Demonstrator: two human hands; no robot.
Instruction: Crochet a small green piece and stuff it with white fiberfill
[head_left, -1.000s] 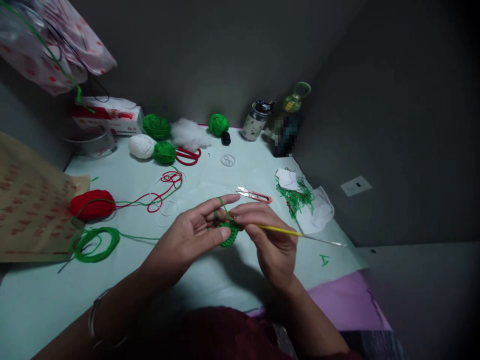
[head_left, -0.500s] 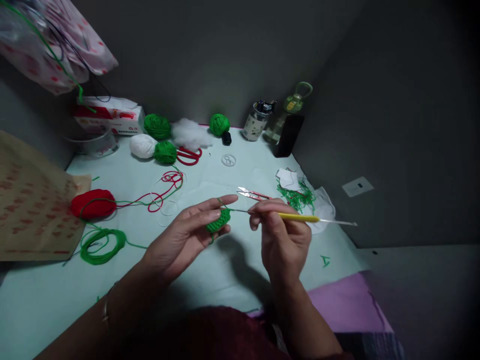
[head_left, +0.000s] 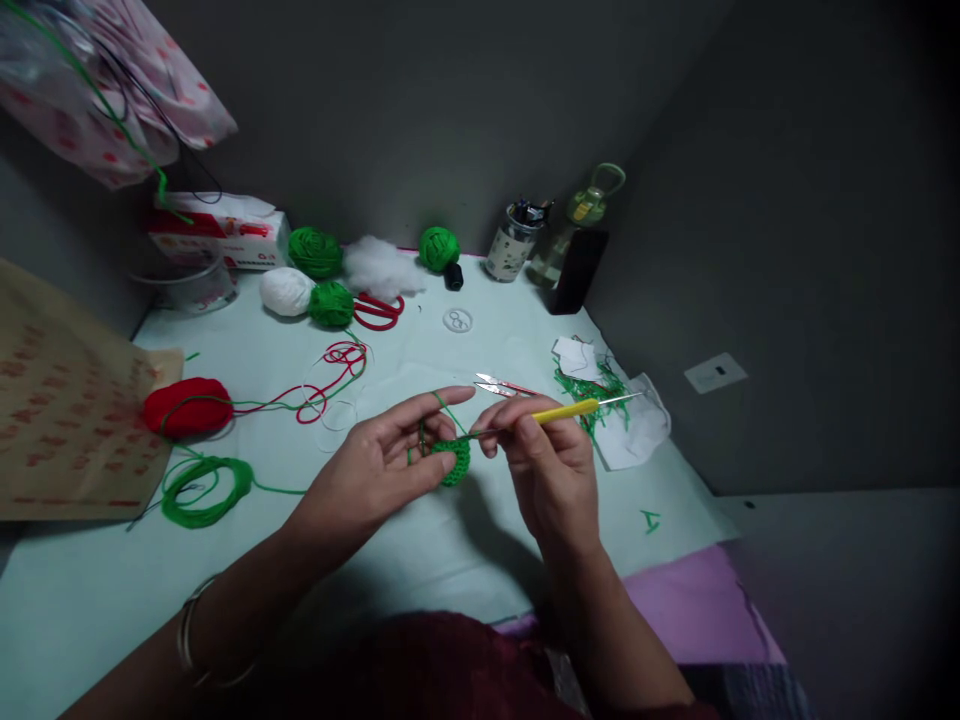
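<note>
Between the thumb and fingers of my left hand (head_left: 397, 455) is a small round green crochet piece (head_left: 456, 466). Green yarn (head_left: 450, 412) passes over my raised left index finger down to the piece. My right hand (head_left: 551, 460) grips a crochet hook (head_left: 562, 411) with a yellow handle and metal ends. The hook's left tip is at the upper edge of the piece; whether it is inside a stitch I cannot tell. Just behind my right fingers lie thread snips (head_left: 499, 385). A loose coil of green yarn (head_left: 206, 492) rests left of my left forearm.
A red yarn ball (head_left: 189, 407) and paper bag (head_left: 75, 400) stand at left. Along the back are green and white yarn balls (head_left: 287, 291), stuffing (head_left: 382, 267), red scissors (head_left: 379, 312), a pen cup (head_left: 511, 245), a bottle (head_left: 589, 205) and a phone (head_left: 579, 272). Green scraps (head_left: 611, 385) lie right.
My left hand has turned, bringing the green piece slightly right and down with its thumb across the front. The hook has shifted left and tilts more steeply, its right end higher.
</note>
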